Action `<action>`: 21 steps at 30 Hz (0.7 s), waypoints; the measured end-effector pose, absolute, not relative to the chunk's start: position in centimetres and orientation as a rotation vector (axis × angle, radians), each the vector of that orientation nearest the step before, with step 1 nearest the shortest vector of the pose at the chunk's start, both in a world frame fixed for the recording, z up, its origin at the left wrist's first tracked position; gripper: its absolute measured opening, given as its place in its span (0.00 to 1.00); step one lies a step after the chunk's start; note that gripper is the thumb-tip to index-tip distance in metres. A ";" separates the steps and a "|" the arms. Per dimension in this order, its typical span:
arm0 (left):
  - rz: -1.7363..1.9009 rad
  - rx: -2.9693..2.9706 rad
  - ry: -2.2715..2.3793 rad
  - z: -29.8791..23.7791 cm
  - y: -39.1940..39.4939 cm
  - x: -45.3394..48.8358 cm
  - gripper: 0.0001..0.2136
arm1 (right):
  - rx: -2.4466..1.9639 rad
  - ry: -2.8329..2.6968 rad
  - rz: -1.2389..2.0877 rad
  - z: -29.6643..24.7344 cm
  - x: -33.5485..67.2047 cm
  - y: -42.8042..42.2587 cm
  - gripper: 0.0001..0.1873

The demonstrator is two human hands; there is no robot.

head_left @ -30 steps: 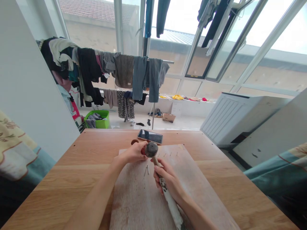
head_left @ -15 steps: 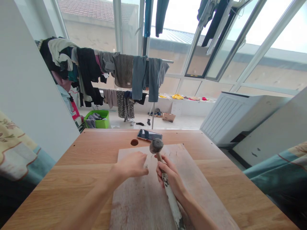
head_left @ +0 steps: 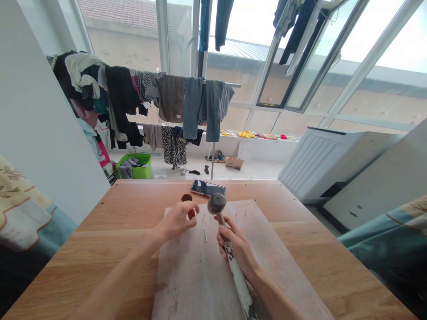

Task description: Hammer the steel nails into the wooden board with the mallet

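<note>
One hammer point(head_left: 236, 269) is gripped around its handle by the right hand point(head_left: 235, 243), its dark head raised over a pale board point(head_left: 190, 284) laid on the wooden worktop point(head_left: 310, 258). The left hand point(head_left: 178, 220) is held over the board's far left corner, fingers curled in towards the thumb; whether anything is pinched there cannot be told. Several thin nails point(head_left: 245, 213) are stood along the far edge, and a thicker silvery nail point(head_left: 205, 235) is left lying nearer.

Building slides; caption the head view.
Hammer held over a board with thin nails standing in it, phone lying beyond.
</note>
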State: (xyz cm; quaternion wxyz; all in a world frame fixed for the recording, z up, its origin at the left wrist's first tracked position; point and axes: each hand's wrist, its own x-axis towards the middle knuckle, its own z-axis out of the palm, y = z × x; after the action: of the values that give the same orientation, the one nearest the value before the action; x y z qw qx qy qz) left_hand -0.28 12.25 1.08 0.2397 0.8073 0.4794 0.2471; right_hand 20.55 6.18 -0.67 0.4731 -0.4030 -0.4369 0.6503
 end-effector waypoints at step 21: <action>1.007 1.935 1.208 -2.1 12.6 -0.7 0.04 | -0.969 -1.073 1.658 0.0 19.8 5.9 0.25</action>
State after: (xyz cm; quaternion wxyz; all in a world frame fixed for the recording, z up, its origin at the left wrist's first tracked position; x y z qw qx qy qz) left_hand -0.71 12.58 -2.15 0.3185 0.7357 0.4592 0.3827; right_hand 19.82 5.89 -0.04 0.4538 -0.3925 -0.4349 0.6716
